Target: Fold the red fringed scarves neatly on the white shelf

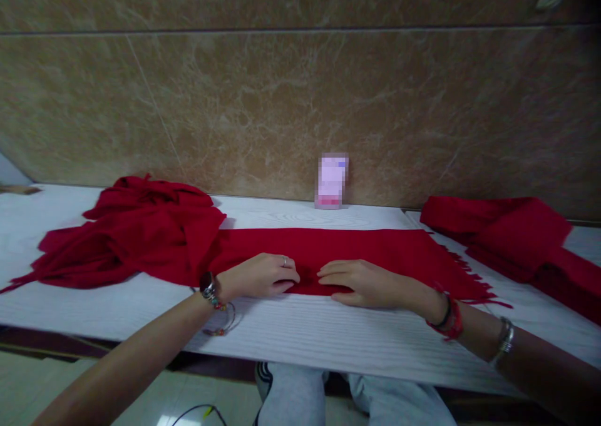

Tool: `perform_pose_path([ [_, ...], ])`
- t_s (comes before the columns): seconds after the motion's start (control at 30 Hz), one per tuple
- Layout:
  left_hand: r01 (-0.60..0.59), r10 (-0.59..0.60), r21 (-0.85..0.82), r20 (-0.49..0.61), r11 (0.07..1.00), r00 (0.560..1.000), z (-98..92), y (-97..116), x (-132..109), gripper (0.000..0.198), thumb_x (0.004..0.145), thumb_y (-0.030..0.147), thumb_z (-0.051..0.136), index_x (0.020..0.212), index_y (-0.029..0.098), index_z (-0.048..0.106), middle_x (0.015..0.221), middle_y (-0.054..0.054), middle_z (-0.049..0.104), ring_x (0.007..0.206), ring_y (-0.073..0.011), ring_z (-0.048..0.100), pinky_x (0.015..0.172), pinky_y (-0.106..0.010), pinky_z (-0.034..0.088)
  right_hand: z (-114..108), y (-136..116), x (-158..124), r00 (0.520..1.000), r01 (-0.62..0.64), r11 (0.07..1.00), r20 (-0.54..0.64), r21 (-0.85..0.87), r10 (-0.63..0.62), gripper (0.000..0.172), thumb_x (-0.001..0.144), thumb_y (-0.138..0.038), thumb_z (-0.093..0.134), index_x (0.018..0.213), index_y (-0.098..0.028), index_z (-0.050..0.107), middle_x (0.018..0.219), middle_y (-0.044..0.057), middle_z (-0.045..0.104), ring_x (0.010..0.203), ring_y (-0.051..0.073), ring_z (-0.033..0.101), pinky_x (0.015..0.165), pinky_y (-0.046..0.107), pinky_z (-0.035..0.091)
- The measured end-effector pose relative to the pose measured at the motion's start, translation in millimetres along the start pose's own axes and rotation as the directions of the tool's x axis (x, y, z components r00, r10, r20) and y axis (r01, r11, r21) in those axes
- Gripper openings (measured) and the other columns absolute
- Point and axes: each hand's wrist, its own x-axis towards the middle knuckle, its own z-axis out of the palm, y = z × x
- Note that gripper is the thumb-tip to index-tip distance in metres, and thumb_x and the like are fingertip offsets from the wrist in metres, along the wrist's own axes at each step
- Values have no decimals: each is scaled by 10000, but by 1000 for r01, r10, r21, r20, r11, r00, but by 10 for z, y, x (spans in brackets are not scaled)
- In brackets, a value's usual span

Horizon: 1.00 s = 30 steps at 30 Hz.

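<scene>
A red fringed scarf [375, 243] lies spread in a flat strip along the white table, its fringe at the right end. Its left part is bunched in a loose heap [154, 238]. My left hand [267, 274] rests at the strip's near edge, fingers curled and thumb close to the fingertips, closed on the cloth. To its right, my right hand [364, 282] lies over the same edge with fingers stretched flat and the thumb apart. A small gap of red cloth shows between the two hands. What is under the fingertips is hidden.
Another folded red cloth [507, 235] lies at the right. A phone-shaped object [332, 181], blurred out, leans on the brown marbled wall [263, 107] behind the white table [291, 332]. My legs [295, 395] are below the near edge, and a cable [197, 407] is on the floor.
</scene>
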Motion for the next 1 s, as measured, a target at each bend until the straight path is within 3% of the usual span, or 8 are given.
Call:
perform_pose_path([
  [0.17,-44,46,109,-21,993,999,13,41,23,220,853,332,547,956,156,628,879,-51,625,797,-155,568,684,-232,438,263,80,-114,987,23,999,-155,-36,-29,312,862,-180,474,1140,-134,607,1174,101,615,1126,186,534,988,335,415],
  [0.4,-35,39,170,-18,985,999,61,52,57,155,884,227,490,899,167,632,817,-26,612,764,-133,555,676,-218,421,331,126,-113,965,34,999,-259,-4,-34,264,878,-176,463,1062,-138,648,1091,95,661,1049,174,588,944,305,458],
  [0.57,-31,36,169,-27,985,999,104,51,62,207,881,334,507,941,169,617,856,-35,621,790,-149,557,676,-234,420,389,139,-82,953,10,995,-301,100,21,208,860,-207,494,954,-163,674,1038,92,677,1020,185,600,915,334,477],
  [0.7,-2,5,161,-20,987,1000,123,69,71,153,897,261,480,916,183,610,848,-23,618,780,-136,550,686,-229,416,395,127,-57,952,-21,990,-300,140,63,184,856,-189,483,886,-183,665,994,80,680,989,185,604,895,344,480],
  [0.83,-46,52,216,-23,975,998,124,68,68,186,915,197,424,890,179,607,824,-24,611,758,-134,540,652,-233,411,343,71,-43,947,-60,978,-298,199,119,174,856,-176,458,851,-193,631,966,75,672,965,183,603,852,336,491],
  [1.0,-15,27,231,-48,973,998,126,74,64,187,921,206,404,907,176,588,843,-24,604,753,-131,539,657,-234,416,330,48,-37,940,-81,974,-309,210,145,163,875,-189,422,876,-191,585,955,85,652,903,173,606,792,313,502],
])
